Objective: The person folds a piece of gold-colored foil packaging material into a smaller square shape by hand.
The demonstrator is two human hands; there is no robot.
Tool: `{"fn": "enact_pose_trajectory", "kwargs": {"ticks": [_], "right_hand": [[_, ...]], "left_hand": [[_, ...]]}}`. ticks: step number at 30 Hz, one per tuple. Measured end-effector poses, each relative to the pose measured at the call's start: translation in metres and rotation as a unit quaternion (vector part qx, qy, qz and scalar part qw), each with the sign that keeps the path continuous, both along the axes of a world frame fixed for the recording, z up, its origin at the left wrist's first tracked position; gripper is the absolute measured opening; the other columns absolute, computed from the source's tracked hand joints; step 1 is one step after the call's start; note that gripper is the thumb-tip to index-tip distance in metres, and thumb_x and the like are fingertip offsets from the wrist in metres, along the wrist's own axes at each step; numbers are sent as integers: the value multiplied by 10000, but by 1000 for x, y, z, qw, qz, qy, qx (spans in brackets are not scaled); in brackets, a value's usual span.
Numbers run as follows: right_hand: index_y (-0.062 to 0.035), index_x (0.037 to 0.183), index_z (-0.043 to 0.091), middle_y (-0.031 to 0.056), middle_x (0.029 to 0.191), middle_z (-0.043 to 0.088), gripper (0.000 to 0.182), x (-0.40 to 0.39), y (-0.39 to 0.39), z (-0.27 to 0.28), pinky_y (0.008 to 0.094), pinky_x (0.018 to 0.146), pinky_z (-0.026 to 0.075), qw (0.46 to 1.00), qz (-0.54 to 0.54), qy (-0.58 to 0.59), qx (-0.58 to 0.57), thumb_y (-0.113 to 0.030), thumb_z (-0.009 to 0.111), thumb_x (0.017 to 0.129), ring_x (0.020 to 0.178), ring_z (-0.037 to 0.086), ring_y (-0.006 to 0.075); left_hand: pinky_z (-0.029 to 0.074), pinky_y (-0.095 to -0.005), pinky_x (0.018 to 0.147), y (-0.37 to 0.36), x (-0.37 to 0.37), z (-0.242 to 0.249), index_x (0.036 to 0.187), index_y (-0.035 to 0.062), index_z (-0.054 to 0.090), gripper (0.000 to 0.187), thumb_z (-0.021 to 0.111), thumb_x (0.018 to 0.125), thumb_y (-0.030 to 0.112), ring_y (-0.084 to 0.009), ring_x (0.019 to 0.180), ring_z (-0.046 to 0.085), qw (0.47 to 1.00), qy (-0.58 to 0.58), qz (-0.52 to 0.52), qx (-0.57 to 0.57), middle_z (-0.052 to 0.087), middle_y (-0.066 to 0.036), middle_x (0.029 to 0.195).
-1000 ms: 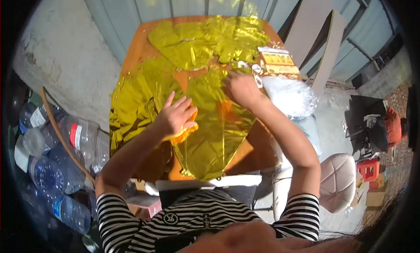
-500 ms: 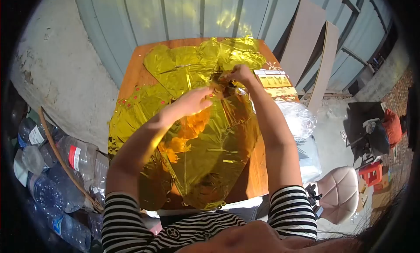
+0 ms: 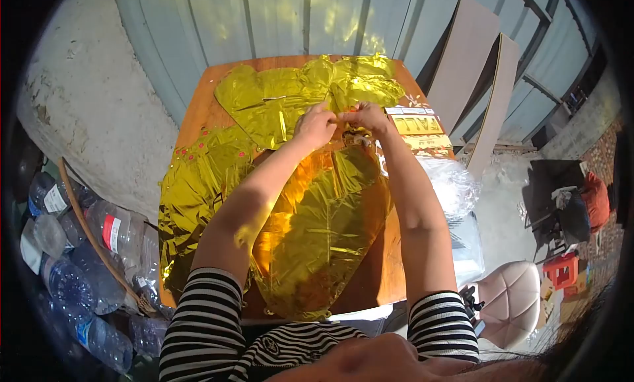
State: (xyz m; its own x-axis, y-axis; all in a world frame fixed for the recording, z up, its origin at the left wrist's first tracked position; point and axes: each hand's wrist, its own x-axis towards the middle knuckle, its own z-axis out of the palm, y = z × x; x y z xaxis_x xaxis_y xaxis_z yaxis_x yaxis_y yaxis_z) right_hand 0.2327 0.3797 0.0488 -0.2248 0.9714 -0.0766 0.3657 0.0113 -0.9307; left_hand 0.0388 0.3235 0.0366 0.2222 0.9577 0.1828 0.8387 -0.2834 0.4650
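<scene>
Yellow metallic foil sheets (image 3: 317, 233) lie crumpled over a wooden table (image 3: 389, 269). Near the upper middle of the foil, my left hand (image 3: 317, 125) is closed, its fingertips pinched and pointing right. My right hand (image 3: 367, 117) is closed just beside it, its fingertips almost touching the left ones. Something small and orange-red shows at the right fingertips, too small to name. Whatever sits between the left fingers is hidden. A printed pack lettered "FALL" (image 3: 416, 124) lies right of my right hand.
Clear plastic wrapping (image 3: 449, 187) sits at the table's right edge. Large plastic bottles (image 3: 99, 276) crowd the floor at left, with a curved stick (image 3: 89, 227) over them. A pink chair (image 3: 508, 303) and a red stool (image 3: 561, 271) stand at right. Boards (image 3: 462, 65) lean on the wall.
My left hand has moved right and up to meet my right hand, and its fingers have closed. The foil's lower left part has shifted. My right hand has moved slightly.
</scene>
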Motion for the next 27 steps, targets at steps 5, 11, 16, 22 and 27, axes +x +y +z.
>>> {"fn": "enact_pose_trajectory", "kwargs": {"ticks": [5, 11, 16, 22, 27], "right_hand": [[-26, 933, 699, 42, 867, 717, 167, 21, 38, -3, 266, 673, 548, 988, -103, 103, 56, -179, 766, 932, 765, 681, 121], [-4, 975, 763, 67, 813, 726, 240, 45, 63, 45, 339, 690, 516, 962, -151, -11, 227, -205, 810, 851, 734, 640, 130], [-117, 1077, 792, 146, 905, 758, 376, 93, 111, 130, 386, 796, 560, 858, -382, -42, 342, -390, 798, 818, 813, 716, 266], [8, 1072, 685, 116, 961, 732, 408, 159, 40, 281, 372, 696, 557, 760, -441, 154, 452, -283, 825, 823, 750, 670, 206], [23, 1151, 711, 53, 1030, 730, 405, 191, -21, 297, 282, 846, 516, 807, -280, 44, 518, -263, 813, 884, 942, 650, 129]], "left_hand": [[266, -473, 1235, 1, 3, 11, 1315, 181, 678, 376, 555, 978, 294, -283, 1455, 410, 983, 75, -46, -164, 514, -85, 1523], [170, -534, 1261, 19, 19, -19, 1453, 82, 523, 532, 340, 1059, 389, -283, 1503, 340, 996, 15, -83, 41, 424, -93, 1593], [124, -605, 1252, 19, 21, -15, 1515, 88, 443, 540, 305, 1088, 387, -286, 1549, 245, 980, 134, -96, -114, 292, -97, 1668], [143, -595, 1248, 18, 21, -23, 1515, 88, 436, 538, 360, 1076, 391, -278, 1532, 275, 987, 102, -78, -92, 317, -94, 1650], [279, -502, 1217, 3, 28, -23, 1437, 89, 558, 516, 473, 1057, 428, -317, 1492, 352, 997, -24, -32, 63, 408, -154, 1596]]}}
